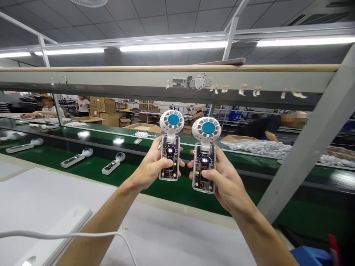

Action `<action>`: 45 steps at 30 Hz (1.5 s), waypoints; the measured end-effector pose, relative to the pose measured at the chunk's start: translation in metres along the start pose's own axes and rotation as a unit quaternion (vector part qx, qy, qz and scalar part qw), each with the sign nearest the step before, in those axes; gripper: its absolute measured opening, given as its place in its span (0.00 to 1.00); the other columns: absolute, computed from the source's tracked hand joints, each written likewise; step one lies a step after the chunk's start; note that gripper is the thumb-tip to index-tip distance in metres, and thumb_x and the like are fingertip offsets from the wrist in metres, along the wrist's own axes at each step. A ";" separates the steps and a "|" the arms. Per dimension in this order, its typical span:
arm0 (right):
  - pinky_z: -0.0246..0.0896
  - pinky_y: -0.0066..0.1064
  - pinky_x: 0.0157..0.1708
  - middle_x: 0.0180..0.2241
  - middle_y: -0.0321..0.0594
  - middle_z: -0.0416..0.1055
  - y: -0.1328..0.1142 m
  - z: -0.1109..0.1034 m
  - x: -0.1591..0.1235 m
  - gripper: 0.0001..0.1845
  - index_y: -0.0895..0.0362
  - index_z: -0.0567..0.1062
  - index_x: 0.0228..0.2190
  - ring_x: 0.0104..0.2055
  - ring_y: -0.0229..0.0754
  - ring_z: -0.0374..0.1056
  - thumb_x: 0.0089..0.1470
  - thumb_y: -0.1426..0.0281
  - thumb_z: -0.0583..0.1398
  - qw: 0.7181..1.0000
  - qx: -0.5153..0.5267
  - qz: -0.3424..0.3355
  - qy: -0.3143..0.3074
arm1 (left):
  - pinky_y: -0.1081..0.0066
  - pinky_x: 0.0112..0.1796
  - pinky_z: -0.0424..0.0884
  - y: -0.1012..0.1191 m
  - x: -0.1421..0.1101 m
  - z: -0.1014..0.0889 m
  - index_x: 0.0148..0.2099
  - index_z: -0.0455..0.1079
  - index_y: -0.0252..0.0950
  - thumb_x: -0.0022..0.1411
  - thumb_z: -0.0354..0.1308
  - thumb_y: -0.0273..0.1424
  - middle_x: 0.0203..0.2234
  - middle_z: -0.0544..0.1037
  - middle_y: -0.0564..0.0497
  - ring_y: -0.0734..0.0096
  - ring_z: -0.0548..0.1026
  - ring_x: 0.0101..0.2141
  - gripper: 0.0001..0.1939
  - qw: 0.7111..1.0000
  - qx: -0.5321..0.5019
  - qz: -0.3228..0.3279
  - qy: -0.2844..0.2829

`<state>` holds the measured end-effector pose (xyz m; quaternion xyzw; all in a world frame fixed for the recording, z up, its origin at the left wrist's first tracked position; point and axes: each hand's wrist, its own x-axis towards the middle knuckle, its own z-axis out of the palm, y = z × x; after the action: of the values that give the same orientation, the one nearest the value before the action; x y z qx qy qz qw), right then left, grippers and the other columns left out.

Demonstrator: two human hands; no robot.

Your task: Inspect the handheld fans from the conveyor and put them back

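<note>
My left hand (154, 162) is wrapped round a handheld fan (173, 120), its thumb on the front of the body. A second handheld fan (208, 127) is in my right hand (226, 177), gripped the same way with the thumb on its front. Both fans are held upright side by side, a small gap between them. Each has a round white head with a blue centre and a clear-cased body showing a dark circuit board and a lit display. Fingertips show at the inner edges of both bodies; the rest of the fingers are hidden behind.
Several more fans, one a handheld fan (112, 164), lie on the green conveyor belt (141, 173). A white cable (91, 233) crosses the white worktop (155, 229). A slanted metal post (307, 140) stands at right. Beyond are two people at left and a leaning person (257, 127) at right.
</note>
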<state>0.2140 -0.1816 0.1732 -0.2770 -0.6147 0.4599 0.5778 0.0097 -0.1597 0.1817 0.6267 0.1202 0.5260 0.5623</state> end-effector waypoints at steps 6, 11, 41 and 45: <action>0.74 0.34 0.36 0.48 0.41 0.72 -0.002 0.004 -0.001 0.38 0.48 0.59 0.61 0.41 0.43 0.74 0.49 0.72 0.62 1.000 0.013 0.005 0.026 | 0.67 0.31 0.76 0.002 -0.002 0.003 0.63 0.46 0.35 0.58 0.61 0.25 0.40 0.74 0.43 0.63 0.78 0.30 0.36 1.000 -0.009 -0.016 0.007; 0.74 0.33 0.36 0.50 0.41 0.71 -0.009 0.003 -0.003 0.35 0.50 0.64 0.56 0.41 0.43 0.74 0.45 0.74 0.62 1.000 0.013 0.011 0.024 | 0.68 0.31 0.75 0.001 -0.002 0.001 0.59 0.52 0.35 0.56 0.61 0.23 0.40 0.74 0.43 0.63 0.77 0.30 0.32 1.000 -0.014 -0.026 0.000; 0.74 0.34 0.34 0.49 0.43 0.71 -0.002 0.002 0.000 0.39 0.47 0.58 0.61 0.44 0.46 0.73 0.51 0.70 0.64 0.998 -0.019 -0.025 0.049 | 0.65 0.33 0.76 -0.008 -0.003 0.010 0.57 0.55 0.37 0.57 0.62 0.27 0.43 0.75 0.44 0.64 0.78 0.30 0.28 0.997 -0.048 0.007 0.057; 0.72 0.34 0.32 0.40 0.40 0.73 0.005 0.005 0.002 0.32 0.49 0.64 0.56 0.36 0.44 0.73 0.50 0.66 0.65 0.995 -0.004 -0.052 0.091 | 0.67 0.31 0.75 -0.012 -0.002 0.010 0.55 0.55 0.39 0.58 0.64 0.31 0.41 0.75 0.46 0.65 0.77 0.30 0.27 0.997 -0.013 0.013 0.070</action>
<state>0.2083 -0.1787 0.1707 -0.2878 -0.5750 0.3998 0.6532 0.0219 -0.1626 0.1731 0.5826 0.1447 0.5774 0.5534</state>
